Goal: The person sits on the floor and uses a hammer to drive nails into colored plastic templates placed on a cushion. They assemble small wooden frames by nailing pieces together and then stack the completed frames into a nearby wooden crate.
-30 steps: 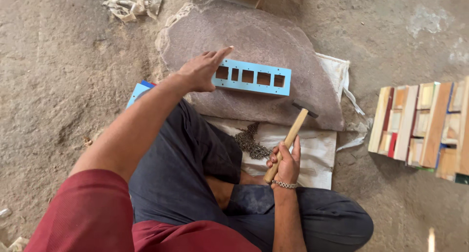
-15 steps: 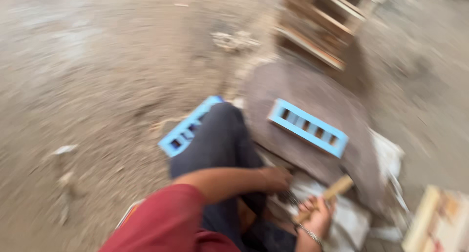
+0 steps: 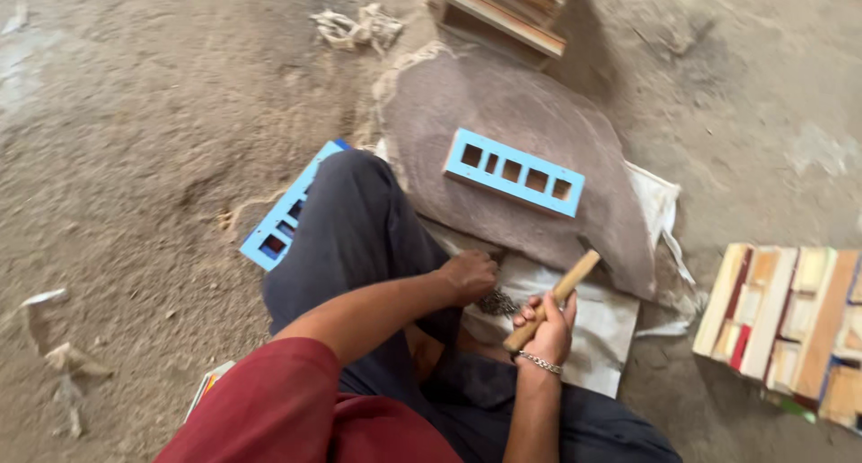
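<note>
A wooden hammer handle [image 3: 549, 301] is gripped low down by the right hand [image 3: 548, 330]; the head is hidden, likely heavy. The left hand [image 3: 469, 276] is clenched over a small dark pile of what may be nails [image 3: 496, 303] on white sacking [image 3: 600, 324]. A rigid, light-looking blue slotted wooden frame [image 3: 514, 172] lies beyond on a flat stone slab [image 3: 503, 104], best grasped by its long edges.

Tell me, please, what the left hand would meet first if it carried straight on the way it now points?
Probably the small dark pile at its knuckles: the left hand points right, toward the white sack. Depth is unclear, so contact cannot be judged.
</note>
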